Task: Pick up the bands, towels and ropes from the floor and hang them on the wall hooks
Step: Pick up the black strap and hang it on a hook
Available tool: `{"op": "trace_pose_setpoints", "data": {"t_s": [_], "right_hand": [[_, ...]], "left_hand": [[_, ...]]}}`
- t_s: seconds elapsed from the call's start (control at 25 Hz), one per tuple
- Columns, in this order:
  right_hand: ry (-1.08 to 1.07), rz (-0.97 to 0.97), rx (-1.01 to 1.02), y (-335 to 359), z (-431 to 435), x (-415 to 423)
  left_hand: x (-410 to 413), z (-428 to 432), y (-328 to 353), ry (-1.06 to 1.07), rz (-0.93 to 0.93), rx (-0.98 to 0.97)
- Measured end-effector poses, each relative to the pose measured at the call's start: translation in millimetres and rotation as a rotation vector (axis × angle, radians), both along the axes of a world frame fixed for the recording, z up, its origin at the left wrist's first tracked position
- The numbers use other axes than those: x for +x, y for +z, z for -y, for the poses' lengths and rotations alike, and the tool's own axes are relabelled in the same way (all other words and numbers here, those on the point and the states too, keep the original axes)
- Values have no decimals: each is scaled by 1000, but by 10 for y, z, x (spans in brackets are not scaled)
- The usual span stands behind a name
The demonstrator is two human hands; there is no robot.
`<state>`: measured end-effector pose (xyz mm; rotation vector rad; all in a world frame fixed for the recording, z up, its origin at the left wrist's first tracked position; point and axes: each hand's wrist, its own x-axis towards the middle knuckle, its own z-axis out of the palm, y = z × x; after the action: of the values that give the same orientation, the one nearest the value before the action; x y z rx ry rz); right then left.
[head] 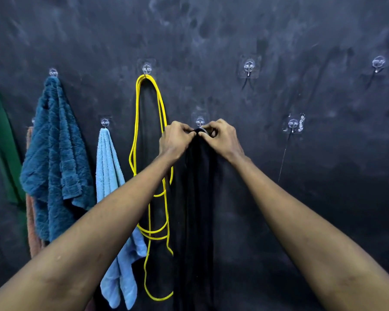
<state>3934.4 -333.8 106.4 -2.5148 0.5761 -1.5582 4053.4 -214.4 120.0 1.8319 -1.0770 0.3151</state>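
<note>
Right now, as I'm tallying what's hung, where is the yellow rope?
In the head view, left of centre: the yellow rope hangs from an upper-row hook, between the light blue towel and the black cloth.

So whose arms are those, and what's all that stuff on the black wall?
Those are a person's two arms. The picture comes from a camera worn on their head, so you see what they see. The left hand and right hand both pinch the top of a black cloth, right at a clear hook on the wall, to hang it up. Hanging nearby: a yellow rope, a light blue towel, a dark blue towel, a pinkish towel partly behind it, and a green band at the left edge. The bare hooks on the right hold nothing.
</note>
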Motion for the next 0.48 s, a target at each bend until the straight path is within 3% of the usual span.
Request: {"op": "trace_pose_setpoints", "data": {"t_s": [0.28, 0.48], "right_hand": [[18, 7, -61, -104, -29, 17], [77, -16, 127, -69, -97, -45]], "left_hand": [[1, 40, -47, -15, 9, -15], [-18, -90, -56, -48, -134, -123]]}}
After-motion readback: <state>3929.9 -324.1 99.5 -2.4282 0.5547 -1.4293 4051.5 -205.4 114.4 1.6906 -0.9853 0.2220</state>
